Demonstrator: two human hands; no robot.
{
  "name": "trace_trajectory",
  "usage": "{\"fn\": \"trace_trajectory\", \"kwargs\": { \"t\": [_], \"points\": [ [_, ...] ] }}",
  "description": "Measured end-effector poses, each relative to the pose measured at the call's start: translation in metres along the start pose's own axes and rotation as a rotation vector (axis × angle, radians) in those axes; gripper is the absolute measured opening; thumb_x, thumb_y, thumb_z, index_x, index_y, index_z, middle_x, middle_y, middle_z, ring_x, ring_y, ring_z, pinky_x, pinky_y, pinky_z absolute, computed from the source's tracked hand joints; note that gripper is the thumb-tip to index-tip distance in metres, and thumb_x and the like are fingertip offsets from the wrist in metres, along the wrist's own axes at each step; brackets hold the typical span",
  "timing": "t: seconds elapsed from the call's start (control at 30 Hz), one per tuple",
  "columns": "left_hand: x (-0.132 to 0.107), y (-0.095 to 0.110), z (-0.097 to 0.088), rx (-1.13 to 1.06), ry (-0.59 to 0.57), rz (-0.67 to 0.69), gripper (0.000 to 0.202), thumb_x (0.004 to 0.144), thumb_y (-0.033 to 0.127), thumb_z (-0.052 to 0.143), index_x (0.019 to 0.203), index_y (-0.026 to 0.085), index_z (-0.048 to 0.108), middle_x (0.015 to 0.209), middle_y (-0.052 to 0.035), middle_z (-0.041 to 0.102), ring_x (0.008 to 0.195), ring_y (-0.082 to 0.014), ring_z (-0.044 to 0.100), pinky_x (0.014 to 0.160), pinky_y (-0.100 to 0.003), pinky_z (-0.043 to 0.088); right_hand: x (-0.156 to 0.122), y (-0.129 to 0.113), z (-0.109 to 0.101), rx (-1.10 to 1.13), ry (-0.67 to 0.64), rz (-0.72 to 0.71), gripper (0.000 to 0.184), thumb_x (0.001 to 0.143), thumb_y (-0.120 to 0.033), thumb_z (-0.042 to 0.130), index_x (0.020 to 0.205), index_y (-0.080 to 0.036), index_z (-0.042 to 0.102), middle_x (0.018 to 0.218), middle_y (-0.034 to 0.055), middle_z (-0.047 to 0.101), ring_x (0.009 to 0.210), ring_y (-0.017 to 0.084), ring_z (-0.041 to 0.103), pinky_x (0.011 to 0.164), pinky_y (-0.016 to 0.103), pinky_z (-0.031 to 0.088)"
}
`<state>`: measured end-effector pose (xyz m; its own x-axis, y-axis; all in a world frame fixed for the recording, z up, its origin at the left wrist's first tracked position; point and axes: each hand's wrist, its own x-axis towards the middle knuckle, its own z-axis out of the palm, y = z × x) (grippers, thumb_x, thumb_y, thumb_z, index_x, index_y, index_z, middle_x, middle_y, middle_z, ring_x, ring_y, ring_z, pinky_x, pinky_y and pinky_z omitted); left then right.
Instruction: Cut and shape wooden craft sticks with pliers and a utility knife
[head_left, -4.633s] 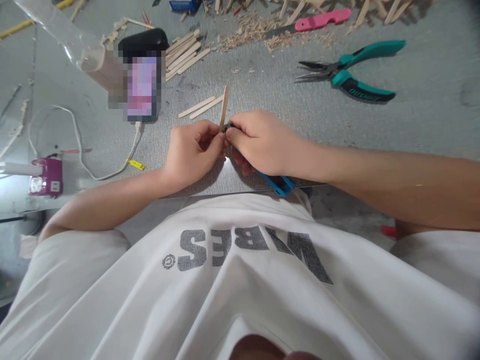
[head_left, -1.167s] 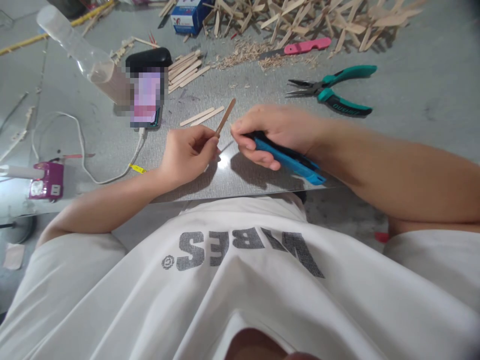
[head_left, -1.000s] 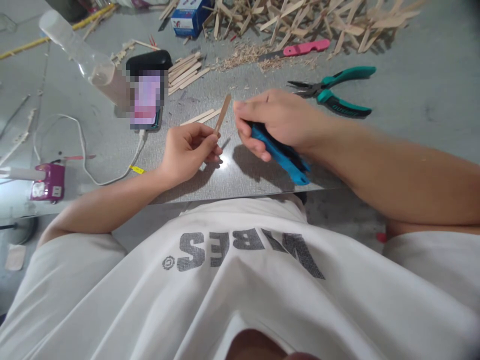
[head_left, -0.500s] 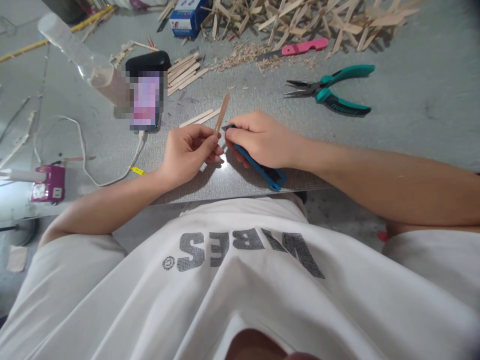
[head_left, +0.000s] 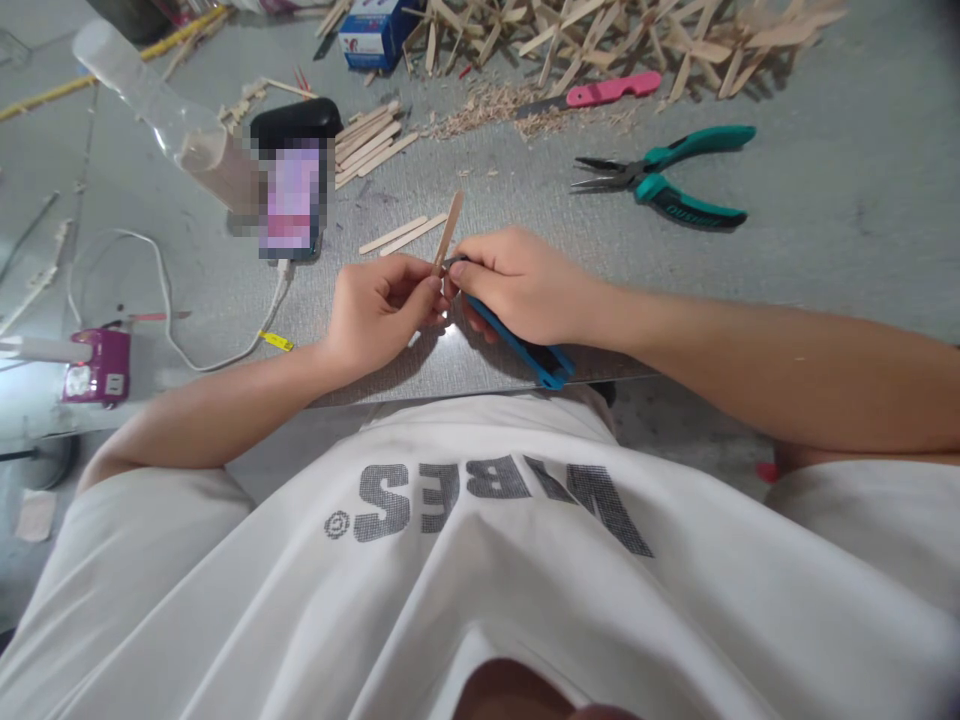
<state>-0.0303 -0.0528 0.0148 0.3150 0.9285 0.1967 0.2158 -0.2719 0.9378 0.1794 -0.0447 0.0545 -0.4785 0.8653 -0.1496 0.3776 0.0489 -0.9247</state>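
Note:
Between thumb and fingers, my left hand [head_left: 382, 310] pinches a wooden craft stick [head_left: 450, 225], its rounded end pointing up and away from me. My right hand [head_left: 525, 285] is wrapped round a blue utility knife [head_left: 517, 345], whose handle runs back toward the table edge. The knife's tip meets the stick just above my left fingertips; how deep the blade sits there is hidden by the fingers. Two loose craft sticks [head_left: 405, 235] lie flat on the table just beyond my left hand.
Long-nose pliers [head_left: 645, 175] lie to the right. Beyond are a pink-handled knife [head_left: 611, 90], wood shavings [head_left: 487, 110], a stick pile [head_left: 367, 145] and assembled stick pieces [head_left: 600, 35]. On the left are a phone [head_left: 292, 200] with a cable, a plastic bottle [head_left: 172, 120] and a purple adapter [head_left: 101, 365].
My right hand has moved slightly left, bringing the knife's tip from just beside the craft stick up against it. The left hand still pinches the stick.

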Motion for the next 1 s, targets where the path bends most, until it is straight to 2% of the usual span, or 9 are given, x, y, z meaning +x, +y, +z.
{"fn": "trace_trajectory", "kwargs": {
  "t": [0.17, 0.33, 0.5, 0.67, 0.87, 1.0],
  "points": [
    [-0.0015, 0.0003, -0.0005, 0.179, -0.010, 0.088, 0.021, 0.104, 0.032, 0.072, 0.095, 0.017, 0.083, 0.085, -0.0045, 0.087, 0.071, -0.0156, 0.083, 0.066, -0.023, 0.065, -0.0030, -0.0009, 0.0027, -0.063, 0.018, 0.008, 0.048, 0.116, -0.006, 0.050, 0.071, -0.023, 0.054, 0.053, -0.0046, 0.062, 0.047, 0.010, 0.061, 0.054, 0.029, 0.043],
    [-0.0024, 0.0008, -0.0031, 0.381, -0.040, 0.134, 0.030, 0.108, 0.037, 0.063, 0.099, 0.018, 0.085, 0.085, -0.0042, 0.087, 0.073, -0.0177, 0.083, 0.065, -0.027, 0.058, -0.0048, -0.0036, 0.0042, -0.111, 0.008, 0.028, 0.047, 0.115, -0.007, 0.049, 0.071, -0.023, 0.053, 0.053, -0.0043, 0.062, 0.046, 0.011, 0.060, 0.053, 0.029, 0.043],
    [-0.0047, 0.0010, -0.0047, 0.532, -0.033, 0.170, 0.030, 0.111, 0.038, 0.064, 0.096, 0.023, 0.085, 0.085, -0.0052, 0.086, 0.075, -0.0202, 0.080, 0.072, -0.030, 0.058, -0.0056, -0.0045, 0.0048, -0.107, -0.004, 0.054, 0.049, 0.116, -0.009, 0.048, 0.069, -0.023, 0.053, 0.051, -0.0022, 0.060, 0.046, 0.013, 0.058, 0.052, 0.031, 0.042],
    [-0.0063, 0.0034, -0.0035, 0.557, -0.046, 0.147, 0.030, 0.111, 0.038, 0.062, 0.096, 0.023, 0.084, 0.085, -0.0048, 0.086, 0.077, -0.0222, 0.082, 0.071, -0.032, 0.054, -0.0026, 0.0023, 0.0061, -0.070, -0.022, -0.034, 0.051, 0.115, -0.011, 0.051, 0.066, -0.023, 0.053, 0.050, -0.0018, 0.058, 0.044, 0.012, 0.055, 0.049, 0.030, 0.040],
    [-0.0050, 0.0061, -0.0030, 0.546, -0.075, 0.122, 0.031, 0.110, 0.036, 0.059, 0.094, 0.022, 0.081, 0.083, -0.0037, 0.087, 0.077, -0.0219, 0.083, 0.072, -0.032, 0.054, -0.0002, 0.0024, 0.0063, -0.040, -0.058, 0.049, 0.052, 0.114, -0.008, 0.044, 0.065, -0.023, 0.051, 0.052, -0.0002, 0.058, 0.046, 0.013, 0.055, 0.052, 0.031, 0.041],
    [-0.0051, 0.0065, -0.0033, 0.524, -0.069, 0.108, 0.029, 0.111, 0.036, 0.060, 0.098, 0.022, 0.082, 0.085, -0.0035, 0.088, 0.078, -0.0211, 0.084, 0.071, -0.031, 0.053, 0.0006, 0.0009, 0.0063, -0.006, -0.054, 0.043, 0.055, 0.115, -0.007, 0.043, 0.063, -0.022, 0.052, 0.050, -0.0020, 0.057, 0.042, 0.011, 0.054, 0.050, 0.028, 0.041]
  ]
}}
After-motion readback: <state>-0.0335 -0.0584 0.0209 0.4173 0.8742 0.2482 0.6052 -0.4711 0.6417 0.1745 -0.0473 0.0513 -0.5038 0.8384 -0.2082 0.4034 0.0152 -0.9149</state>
